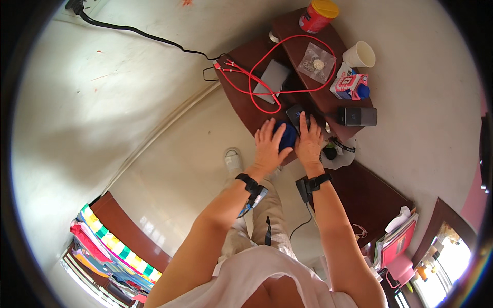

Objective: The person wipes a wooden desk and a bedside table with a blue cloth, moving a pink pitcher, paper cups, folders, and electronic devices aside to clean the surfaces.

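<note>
My left hand [268, 148] lies with spread fingers at the left side of a dark blue item [287, 138], apparently cloth, on the brown corner table [240, 86]. Just right of it, my right hand [309, 142] rests its fingertips on a small black device [295, 114] with a lit display. Whether either hand grips anything is hard to tell. Beyond the hands a red multi-ended charging cable [265, 82] loops over a flat grey case [272, 79]. On the raised shelf lie a clear plastic bag [316, 63] with small contents and a black power bank [358, 116].
A red tub with a yellow lid [316, 17], a paper cup [360, 54] and a drink carton with a blue cap [349, 86] line the shelf. Below its right end is a white bag-like container [344, 156]. A black power cord [142, 36] runs along the wall.
</note>
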Demonstrator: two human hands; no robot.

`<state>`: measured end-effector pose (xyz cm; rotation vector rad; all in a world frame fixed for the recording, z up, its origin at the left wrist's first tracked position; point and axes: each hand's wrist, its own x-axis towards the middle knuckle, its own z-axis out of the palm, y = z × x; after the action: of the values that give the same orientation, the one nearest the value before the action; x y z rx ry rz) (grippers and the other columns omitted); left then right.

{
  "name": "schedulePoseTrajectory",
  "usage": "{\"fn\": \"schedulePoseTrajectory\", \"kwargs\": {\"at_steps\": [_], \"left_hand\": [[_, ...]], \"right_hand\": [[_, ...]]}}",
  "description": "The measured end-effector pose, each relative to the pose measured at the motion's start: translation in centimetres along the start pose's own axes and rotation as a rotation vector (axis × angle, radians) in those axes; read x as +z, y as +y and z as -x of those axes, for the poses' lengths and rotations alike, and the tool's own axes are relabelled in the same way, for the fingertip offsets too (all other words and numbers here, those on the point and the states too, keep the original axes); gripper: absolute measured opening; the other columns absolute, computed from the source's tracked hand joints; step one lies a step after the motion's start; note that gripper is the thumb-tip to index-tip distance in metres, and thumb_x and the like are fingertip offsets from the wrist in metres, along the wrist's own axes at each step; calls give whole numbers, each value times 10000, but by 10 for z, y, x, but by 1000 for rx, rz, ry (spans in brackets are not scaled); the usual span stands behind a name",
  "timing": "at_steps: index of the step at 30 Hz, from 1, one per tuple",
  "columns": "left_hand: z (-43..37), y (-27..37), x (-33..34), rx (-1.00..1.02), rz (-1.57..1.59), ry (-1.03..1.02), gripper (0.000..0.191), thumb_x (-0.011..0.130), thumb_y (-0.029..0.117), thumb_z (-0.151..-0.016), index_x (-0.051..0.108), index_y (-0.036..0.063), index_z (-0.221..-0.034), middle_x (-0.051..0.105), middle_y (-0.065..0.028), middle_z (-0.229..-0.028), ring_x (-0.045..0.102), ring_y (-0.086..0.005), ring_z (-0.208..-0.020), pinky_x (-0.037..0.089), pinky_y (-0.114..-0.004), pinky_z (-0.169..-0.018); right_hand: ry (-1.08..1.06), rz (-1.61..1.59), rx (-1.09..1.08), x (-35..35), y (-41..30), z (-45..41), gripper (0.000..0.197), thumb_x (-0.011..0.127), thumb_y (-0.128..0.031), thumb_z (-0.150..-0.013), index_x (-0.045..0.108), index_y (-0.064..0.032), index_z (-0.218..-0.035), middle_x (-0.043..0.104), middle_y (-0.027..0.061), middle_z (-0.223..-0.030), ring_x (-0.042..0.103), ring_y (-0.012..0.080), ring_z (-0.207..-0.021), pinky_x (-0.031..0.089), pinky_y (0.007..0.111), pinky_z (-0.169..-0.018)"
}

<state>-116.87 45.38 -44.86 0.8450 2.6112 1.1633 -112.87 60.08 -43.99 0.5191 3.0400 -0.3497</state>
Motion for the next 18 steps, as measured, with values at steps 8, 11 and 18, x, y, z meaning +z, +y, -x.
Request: {"fn": "schedulePoseTrajectory", "kwargs": {"at_steps": [8,11,18], "left_hand": [[-88,-26,-47,31,-311,-23,790,782,201,-617,407,122,-1308,272,-157,-1405,254,-360,-1294,238,-522,-1025],[-102,-29,-48,143,-390,-140,791,795,212,-591,434,142,-1291,269,-146,-1408,248,-334,-1306,232,-531,-1034],[-113,-39,-50,307,-364,-49,271,667,104,-659,605,108,-922,490,-91,-1194,386,-295,-1212,334,-454,-979]], "right_hand": [[56,-86,-15,-15,-1,1,789,621,-120,-698,273,-114,-1406,328,190,-1354,361,391,-1191,311,553,-969],[83,-94,-24,-17,-3,7,772,625,-136,-709,281,-96,-1398,322,187,-1356,356,390,-1193,313,561,-962],[76,-162,-18,-36,-7,21,741,630,-123,-718,305,-87,-1383,323,185,-1353,346,384,-1207,302,540,-985]]}}
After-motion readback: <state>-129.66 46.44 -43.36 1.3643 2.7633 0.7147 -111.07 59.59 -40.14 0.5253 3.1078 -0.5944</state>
